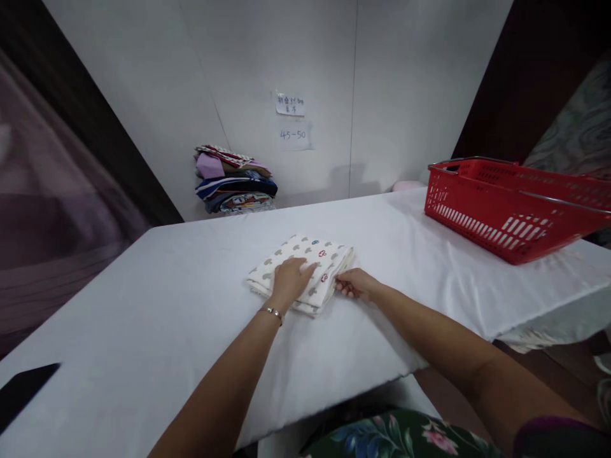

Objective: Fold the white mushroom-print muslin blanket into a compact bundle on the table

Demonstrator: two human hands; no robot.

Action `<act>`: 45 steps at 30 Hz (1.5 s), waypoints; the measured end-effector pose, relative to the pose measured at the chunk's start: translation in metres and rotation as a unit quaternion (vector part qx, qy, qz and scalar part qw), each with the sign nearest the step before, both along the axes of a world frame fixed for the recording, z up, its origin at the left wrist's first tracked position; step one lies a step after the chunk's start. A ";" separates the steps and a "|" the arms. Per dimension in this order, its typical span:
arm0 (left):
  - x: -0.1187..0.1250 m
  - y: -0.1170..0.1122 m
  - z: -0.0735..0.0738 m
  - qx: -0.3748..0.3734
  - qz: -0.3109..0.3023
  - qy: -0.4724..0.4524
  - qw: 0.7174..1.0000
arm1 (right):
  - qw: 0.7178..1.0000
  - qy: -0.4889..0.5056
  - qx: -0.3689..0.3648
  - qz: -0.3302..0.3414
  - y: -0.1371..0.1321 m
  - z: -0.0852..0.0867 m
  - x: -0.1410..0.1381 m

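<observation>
A folded white cloth (pixel 310 251) with small grey and coloured prints lies in the middle of the white-covered table (pixel 143 331). My left hand (pixel 290 278) rests flat on top of it, fingers stretched out; a thin bracelet sits on that wrist. My right hand (pixel 354 284) is at the cloth's right edge, fingers curled and pinching the folded layers there.
A red plastic basket (pixel 510 203) stands on the table's right side. A stack of folded coloured cloths (pixel 233 181) lies at the back against the white wall, under two paper notes (pixel 291 117). A dark flat object (pixel 23 391) sits at the near left edge.
</observation>
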State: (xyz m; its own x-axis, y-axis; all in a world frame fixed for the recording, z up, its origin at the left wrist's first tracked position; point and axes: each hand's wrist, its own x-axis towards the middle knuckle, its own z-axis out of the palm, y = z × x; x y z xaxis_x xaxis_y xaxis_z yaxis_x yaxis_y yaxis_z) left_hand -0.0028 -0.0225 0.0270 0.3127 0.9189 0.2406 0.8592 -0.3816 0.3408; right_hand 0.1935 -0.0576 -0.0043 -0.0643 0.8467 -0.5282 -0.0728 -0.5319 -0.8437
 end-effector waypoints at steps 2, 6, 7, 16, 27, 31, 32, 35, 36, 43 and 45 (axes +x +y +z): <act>0.012 -0.012 0.004 -0.001 -0.029 0.001 1.000 | 1.000 -0.001 -0.003 -0.004 -0.003 0.001 0.001; 0.028 -0.021 0.002 -0.043 -0.031 0.023 0.998 | 1.000 -0.002 -0.008 0.001 -0.005 0.001 0.000; 0.028 -0.020 0.001 -0.063 -0.023 0.020 0.998 | 1.000 -0.002 -0.009 0.000 -0.005 0.001 0.000; 0.023 -0.012 -0.007 -0.094 -0.018 -0.012 0.995 | 0.999 0.047 -0.002 -0.020 -0.004 0.001 0.003; 0.023 -0.010 -0.012 -0.086 -0.016 -0.010 0.996 | 0.997 0.077 -0.006 -0.025 0.001 0.002 -0.003; 0.023 -0.009 -0.014 -0.086 -0.015 -0.011 0.996 | 0.997 0.072 -0.009 -0.017 0.003 0.005 -0.004; 0.023 -0.009 -0.014 -0.086 -0.015 -0.011 0.996 | 0.997 0.071 -0.010 -0.017 0.003 0.005 -0.004; 0.023 -0.010 -0.015 -0.082 -0.016 -0.012 0.996 | 0.997 0.069 -0.011 -0.020 0.005 0.005 -0.004; 0.023 -0.010 -0.015 -0.081 -0.016 -0.012 0.997 | 0.997 0.068 -0.012 -0.021 0.005 0.005 -0.004; 0.022 -0.011 -0.014 -0.087 -0.015 -0.019 0.996 | 0.998 0.062 -0.020 -0.021 0.007 0.000 -0.003; 0.024 -0.013 -0.011 -0.097 -0.013 -0.021 0.995 | 0.997 0.070 -0.017 -0.019 0.007 -0.001 -0.002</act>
